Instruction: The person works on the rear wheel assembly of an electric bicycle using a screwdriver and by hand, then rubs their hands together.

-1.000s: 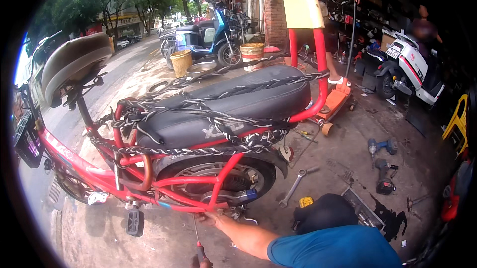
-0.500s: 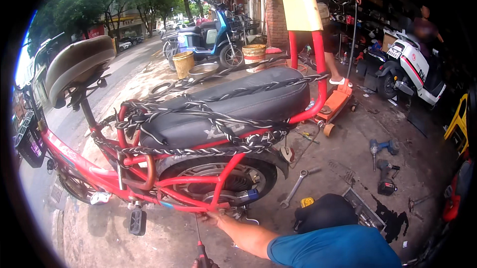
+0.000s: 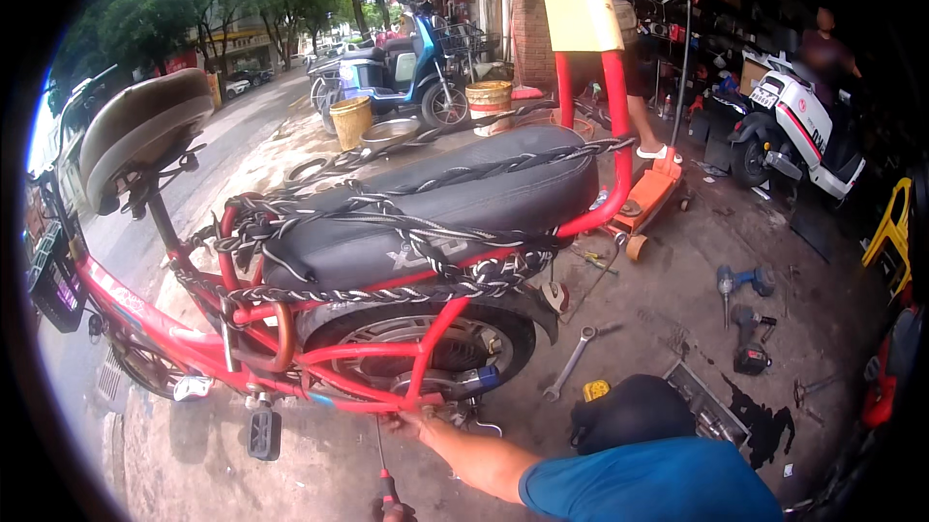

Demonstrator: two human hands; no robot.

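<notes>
The left hand [image 3: 394, 514] is curled around the red and black handle of a screwdriver [image 3: 388, 491], down at the bottom edge. The screwdriver points up, and its thin metal part goes up to the right hand [image 3: 411, 423]. That hand is just under the low red bar of a bike [image 3: 256, 312]. Its fingers are partly hidden, so I can't tell if they grip anything. The bike stands sideways in front of the person, with its back wheel [image 3: 527, 353] just above the right hand. A black and white rope [image 3: 464, 288] goes around its long black seat [image 3: 445, 188]. To the right, a wrench [image 3: 571, 363], a blue power tool [image 3: 747, 281] and a metal tray [image 3: 685, 387] lie on the ground [image 3: 639, 309].
</notes>
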